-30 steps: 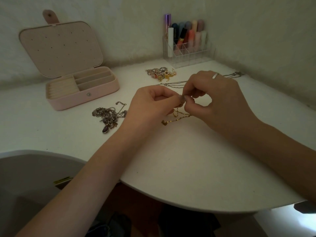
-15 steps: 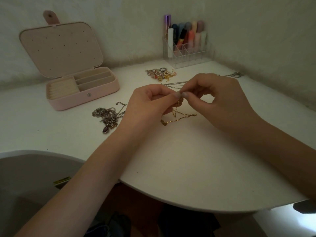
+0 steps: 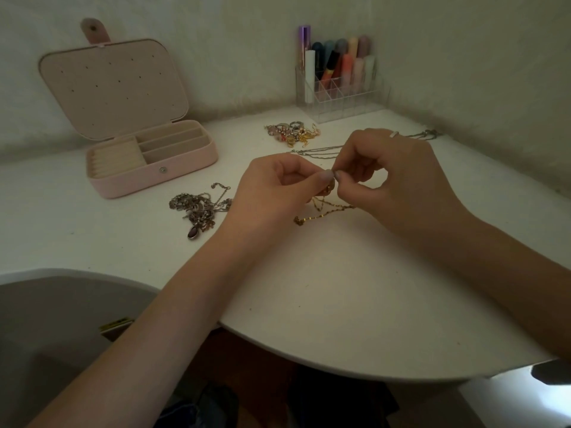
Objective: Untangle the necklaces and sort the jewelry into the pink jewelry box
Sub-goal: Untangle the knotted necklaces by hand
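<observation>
**Both hands pinch a gold chain over a cluttered white table**

Head view: a tangle of silver necklaces point(image 3: 200, 210) with a dark oval pendant lies on the table just left of the left wrist, between it and the pink jewelry box point(image 3: 148, 168). The box stands open at the far left, its lid tilted back against the wall, its ring rolls and long compartments showing nothing inside that can be made out. Further back, a small heap of rings and earrings point(image 3: 292, 133) sits near a clear organizer point(image 3: 340, 94) holding upright cosmetic tubes in the corner. A thin silver chain point(image 3: 315, 150) runs from beside the heap to behind the right hand, and its far end shows again past the knuckles, near the wall.

The table point(image 3: 340, 304) is white with a rounded front edge and is pushed into a corner of pale, textured walls; the light is dim. A grey curved surface fills the lower left.

The left hand point(image 3: 275, 186) and right hand point(image 3: 392, 174) meet fingertip to fingertip just above the table, each pinched shut on a gold necklace point(image 3: 321, 211). Its knotted part is held between the thumbs and forefingers; the loose length trails onto the table below. The right hand wears a ring. Both forearms reach in from the near edge.
</observation>
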`<move>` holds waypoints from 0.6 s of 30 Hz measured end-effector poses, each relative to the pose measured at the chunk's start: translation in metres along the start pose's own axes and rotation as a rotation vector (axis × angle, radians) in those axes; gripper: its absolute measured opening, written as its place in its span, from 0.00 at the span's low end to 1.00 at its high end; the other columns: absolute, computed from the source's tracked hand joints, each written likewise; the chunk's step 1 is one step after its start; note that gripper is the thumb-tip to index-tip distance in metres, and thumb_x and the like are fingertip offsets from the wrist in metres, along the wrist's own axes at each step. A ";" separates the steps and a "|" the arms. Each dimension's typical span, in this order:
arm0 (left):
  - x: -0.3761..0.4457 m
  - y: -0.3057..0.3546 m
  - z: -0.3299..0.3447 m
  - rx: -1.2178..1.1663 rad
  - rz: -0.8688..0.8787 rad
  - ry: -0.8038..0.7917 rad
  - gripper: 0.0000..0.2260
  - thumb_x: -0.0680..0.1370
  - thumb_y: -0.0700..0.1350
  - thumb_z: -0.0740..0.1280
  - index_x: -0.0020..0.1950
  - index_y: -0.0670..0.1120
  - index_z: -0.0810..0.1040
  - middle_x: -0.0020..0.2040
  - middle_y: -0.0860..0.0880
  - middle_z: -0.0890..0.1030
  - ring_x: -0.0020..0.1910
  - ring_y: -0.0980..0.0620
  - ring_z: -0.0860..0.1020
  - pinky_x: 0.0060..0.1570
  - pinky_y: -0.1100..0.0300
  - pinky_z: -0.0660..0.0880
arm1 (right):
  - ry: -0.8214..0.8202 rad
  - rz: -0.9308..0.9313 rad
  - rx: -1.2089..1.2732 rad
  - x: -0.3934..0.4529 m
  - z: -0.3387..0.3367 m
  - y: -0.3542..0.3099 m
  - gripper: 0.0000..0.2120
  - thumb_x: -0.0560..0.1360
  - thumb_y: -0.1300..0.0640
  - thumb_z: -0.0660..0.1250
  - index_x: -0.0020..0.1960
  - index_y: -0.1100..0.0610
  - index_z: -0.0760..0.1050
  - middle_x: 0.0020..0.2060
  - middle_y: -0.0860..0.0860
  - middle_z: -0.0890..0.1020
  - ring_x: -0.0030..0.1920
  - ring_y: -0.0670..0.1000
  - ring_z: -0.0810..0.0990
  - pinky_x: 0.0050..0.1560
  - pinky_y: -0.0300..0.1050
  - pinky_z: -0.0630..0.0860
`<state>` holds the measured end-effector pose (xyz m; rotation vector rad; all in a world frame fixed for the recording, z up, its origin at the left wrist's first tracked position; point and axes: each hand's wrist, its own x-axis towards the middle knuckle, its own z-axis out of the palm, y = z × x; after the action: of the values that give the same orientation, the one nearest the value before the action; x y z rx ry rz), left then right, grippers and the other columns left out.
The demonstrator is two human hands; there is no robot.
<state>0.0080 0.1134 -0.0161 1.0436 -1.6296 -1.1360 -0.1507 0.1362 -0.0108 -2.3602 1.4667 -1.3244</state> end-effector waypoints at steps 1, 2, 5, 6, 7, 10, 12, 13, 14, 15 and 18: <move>0.000 0.000 0.000 0.003 -0.001 -0.002 0.03 0.74 0.42 0.71 0.40 0.45 0.81 0.32 0.53 0.82 0.34 0.60 0.79 0.44 0.63 0.76 | -0.001 0.002 -0.003 0.000 0.000 0.000 0.00 0.69 0.61 0.67 0.40 0.58 0.76 0.34 0.48 0.76 0.38 0.47 0.73 0.39 0.36 0.71; 0.000 0.000 0.000 0.007 -0.001 -0.004 0.03 0.74 0.42 0.71 0.40 0.45 0.82 0.32 0.53 0.83 0.35 0.59 0.79 0.46 0.60 0.77 | -0.001 0.005 -0.002 0.000 -0.001 0.000 0.00 0.69 0.61 0.67 0.40 0.58 0.76 0.34 0.48 0.76 0.38 0.47 0.73 0.39 0.36 0.71; 0.000 0.000 0.000 0.006 -0.003 -0.007 0.04 0.75 0.41 0.70 0.40 0.46 0.82 0.35 0.51 0.84 0.37 0.56 0.80 0.50 0.54 0.78 | 0.004 0.019 0.006 0.000 -0.001 0.000 0.01 0.69 0.61 0.67 0.40 0.57 0.75 0.34 0.48 0.76 0.38 0.48 0.74 0.39 0.36 0.71; 0.000 0.000 0.001 0.002 -0.004 -0.005 0.04 0.75 0.41 0.70 0.40 0.47 0.82 0.35 0.50 0.84 0.38 0.56 0.81 0.50 0.54 0.78 | 0.007 0.023 0.008 0.000 0.000 0.000 0.01 0.69 0.61 0.67 0.40 0.57 0.75 0.34 0.48 0.76 0.39 0.48 0.74 0.39 0.36 0.71; 0.000 0.000 0.001 -0.002 -0.006 -0.004 0.05 0.75 0.41 0.70 0.40 0.47 0.82 0.36 0.50 0.84 0.38 0.55 0.81 0.50 0.55 0.78 | 0.009 0.028 0.010 0.000 0.000 0.001 0.01 0.69 0.61 0.67 0.39 0.57 0.75 0.34 0.48 0.76 0.39 0.48 0.74 0.39 0.35 0.71; 0.000 0.001 0.001 -0.015 -0.012 -0.005 0.05 0.75 0.41 0.69 0.39 0.47 0.81 0.36 0.51 0.84 0.39 0.55 0.82 0.50 0.56 0.78 | 0.018 0.044 0.022 0.001 0.000 0.001 0.01 0.69 0.61 0.66 0.40 0.57 0.75 0.34 0.48 0.77 0.39 0.48 0.74 0.39 0.35 0.71; 0.000 0.001 0.001 -0.024 -0.014 -0.007 0.06 0.76 0.41 0.69 0.40 0.47 0.81 0.36 0.51 0.84 0.39 0.56 0.82 0.49 0.57 0.78 | 0.018 0.056 0.033 0.001 0.000 0.002 0.01 0.69 0.61 0.66 0.40 0.57 0.75 0.34 0.48 0.77 0.39 0.48 0.75 0.39 0.35 0.71; -0.001 0.002 0.001 -0.028 -0.016 -0.007 0.06 0.76 0.41 0.68 0.40 0.47 0.81 0.36 0.51 0.84 0.40 0.56 0.82 0.49 0.58 0.78 | 0.016 0.059 0.040 0.001 0.000 0.002 0.01 0.69 0.61 0.66 0.40 0.57 0.75 0.34 0.49 0.77 0.39 0.48 0.75 0.39 0.35 0.71; -0.001 0.002 0.001 -0.033 -0.020 -0.006 0.06 0.76 0.40 0.68 0.40 0.47 0.81 0.36 0.51 0.84 0.40 0.56 0.83 0.49 0.58 0.78 | 0.015 0.061 0.045 0.001 0.000 0.002 0.01 0.69 0.61 0.66 0.40 0.57 0.76 0.34 0.49 0.77 0.39 0.49 0.75 0.39 0.35 0.71; -0.001 0.002 0.002 -0.038 -0.023 -0.004 0.06 0.76 0.40 0.68 0.39 0.47 0.80 0.36 0.51 0.84 0.40 0.56 0.83 0.49 0.58 0.78 | 0.014 0.062 0.047 0.001 0.000 0.002 0.01 0.69 0.61 0.66 0.40 0.57 0.76 0.34 0.49 0.77 0.39 0.48 0.75 0.39 0.35 0.71; 0.000 0.002 0.002 -0.031 -0.028 0.001 0.07 0.77 0.40 0.67 0.39 0.47 0.79 0.36 0.52 0.84 0.42 0.55 0.83 0.50 0.56 0.78 | 0.014 0.059 0.042 0.001 0.001 0.002 0.01 0.69 0.61 0.66 0.40 0.57 0.76 0.35 0.49 0.77 0.38 0.48 0.74 0.40 0.36 0.71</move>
<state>0.0055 0.1148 -0.0146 1.0499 -1.5962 -1.1747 -0.1515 0.1342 -0.0118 -2.2682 1.4858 -1.3470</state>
